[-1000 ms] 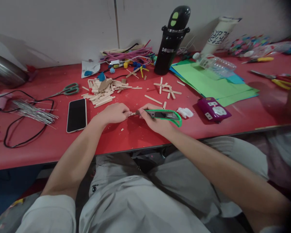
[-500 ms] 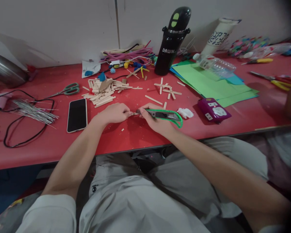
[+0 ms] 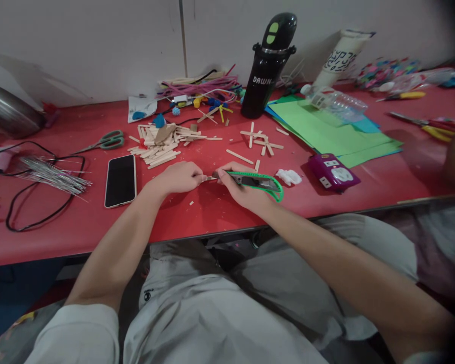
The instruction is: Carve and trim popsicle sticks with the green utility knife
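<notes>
My right hand grips a green utility knife, its blade tip pointing left. My left hand rests on the red table with its fingers pinched on a small wooden stick piece, which meets the blade between the two hands. A pile of wooden sticks lies just beyond my left hand. More loose sticks lie beyond my right hand.
A phone lies left of my left hand, with green scissors and a black cable farther left. A black bottle, green paper sheets, a purple power adapter and a white wad lie to the right.
</notes>
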The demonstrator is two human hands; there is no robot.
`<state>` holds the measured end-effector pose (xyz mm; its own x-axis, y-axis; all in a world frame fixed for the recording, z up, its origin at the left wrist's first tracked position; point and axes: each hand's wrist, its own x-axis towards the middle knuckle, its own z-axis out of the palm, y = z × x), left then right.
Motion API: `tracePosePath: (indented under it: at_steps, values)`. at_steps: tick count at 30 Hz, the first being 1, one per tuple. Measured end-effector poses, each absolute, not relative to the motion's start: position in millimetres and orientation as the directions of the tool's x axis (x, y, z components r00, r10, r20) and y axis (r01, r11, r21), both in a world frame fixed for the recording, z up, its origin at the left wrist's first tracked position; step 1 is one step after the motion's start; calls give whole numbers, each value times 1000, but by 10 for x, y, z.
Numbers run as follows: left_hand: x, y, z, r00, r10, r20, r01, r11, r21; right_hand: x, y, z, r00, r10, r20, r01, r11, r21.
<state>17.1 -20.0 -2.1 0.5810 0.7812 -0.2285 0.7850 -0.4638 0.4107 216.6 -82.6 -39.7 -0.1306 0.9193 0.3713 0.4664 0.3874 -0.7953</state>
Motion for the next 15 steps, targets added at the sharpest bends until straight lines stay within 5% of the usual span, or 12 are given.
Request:
tracePosePath:
  at_steps: [15]
  values:
    - [174,-201,-26,583,778,-234,786,-467,404,2163,-804,-388,-146,918,369,470,392,-791]
